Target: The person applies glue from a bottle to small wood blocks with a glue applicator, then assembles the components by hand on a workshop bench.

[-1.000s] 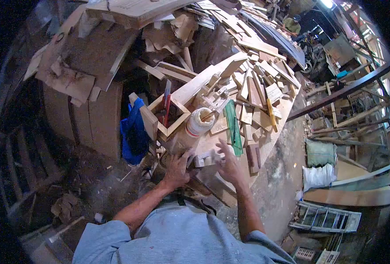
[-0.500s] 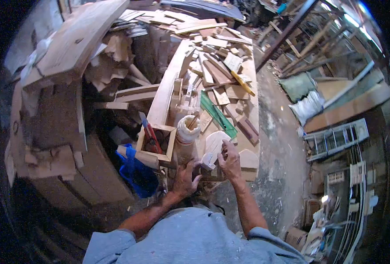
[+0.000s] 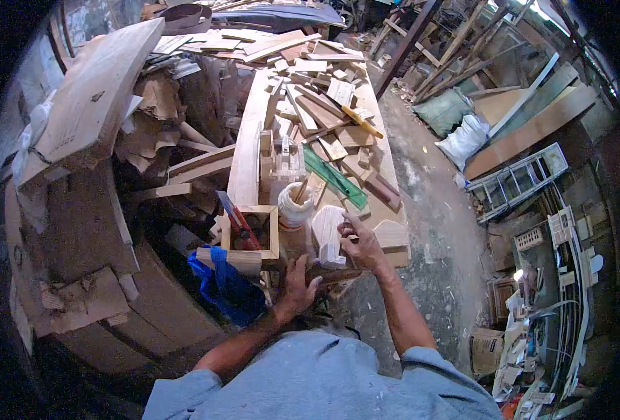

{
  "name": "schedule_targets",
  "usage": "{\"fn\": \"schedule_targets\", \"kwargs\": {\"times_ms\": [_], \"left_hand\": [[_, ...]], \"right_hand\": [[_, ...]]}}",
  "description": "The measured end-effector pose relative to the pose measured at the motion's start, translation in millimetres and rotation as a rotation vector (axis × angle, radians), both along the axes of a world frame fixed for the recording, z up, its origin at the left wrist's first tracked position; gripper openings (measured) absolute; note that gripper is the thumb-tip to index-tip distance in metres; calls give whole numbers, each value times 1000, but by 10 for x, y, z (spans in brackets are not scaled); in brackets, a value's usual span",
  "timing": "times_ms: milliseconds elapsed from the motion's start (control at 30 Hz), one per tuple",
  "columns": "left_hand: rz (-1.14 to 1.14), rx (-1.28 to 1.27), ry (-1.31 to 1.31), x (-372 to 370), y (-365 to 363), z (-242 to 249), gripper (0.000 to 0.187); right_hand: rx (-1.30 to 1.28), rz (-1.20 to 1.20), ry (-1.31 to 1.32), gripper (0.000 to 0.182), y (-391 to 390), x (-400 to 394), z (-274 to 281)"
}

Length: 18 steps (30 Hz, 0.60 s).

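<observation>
My right hand (image 3: pixel 361 244) grips a pale shaped wooden piece (image 3: pixel 327 233) with a rounded top, holding it upright on the near end of the workbench (image 3: pixel 392 183). My left hand (image 3: pixel 299 283) presses on the bench's near edge just below that piece, fingers curled over dark wood. A white glue pot (image 3: pixel 293 207) with a stick in it stands just beyond the piece. To its left sits a small open wooden box (image 3: pixel 269 234) holding red-handled tools.
Wood offcuts, a green ruler-like strip (image 3: pixel 333 176) and a yellow tool (image 3: pixel 361 122) cover the bench. A blue cloth (image 3: pixel 227 283) hangs at the bench's left. Stacked boards lie left; a concrete floor, sacks (image 3: pixel 462 140) and a ladder (image 3: pixel 516 182) lie right.
My right hand took hold of the pale wooden piece and stood it upright. My left hand slid down to the bench edge. The head view swung left.
</observation>
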<state>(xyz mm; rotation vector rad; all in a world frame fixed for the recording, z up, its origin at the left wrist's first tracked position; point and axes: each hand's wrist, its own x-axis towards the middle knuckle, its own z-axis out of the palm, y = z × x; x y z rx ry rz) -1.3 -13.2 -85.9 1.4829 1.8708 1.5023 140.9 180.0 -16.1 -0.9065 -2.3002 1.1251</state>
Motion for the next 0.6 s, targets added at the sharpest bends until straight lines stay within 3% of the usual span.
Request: {"fn": "schedule_targets", "kwargs": {"times_ms": [100, 133, 267, 500, 600], "left_hand": [[54, 102, -88, 21, 69, -151, 68], [43, 126, -90, 15, 83, -182, 67], [-10, 86, 25, -108, 151, -237, 68], [15, 75, 113, -158, 216, -54, 60], [0, 48, -71, -132, 203, -25, 55]], "right_hand": [[-38, -22, 18, 70, -68, 156, 111], [-124, -10, -28, 82, -129, 227, 165], [-11, 245, -17, 108, -434, 314, 190], [-54, 108, -2, 116, -580, 81, 66], [19, 132, -14, 114, -569, 59, 97]]}}
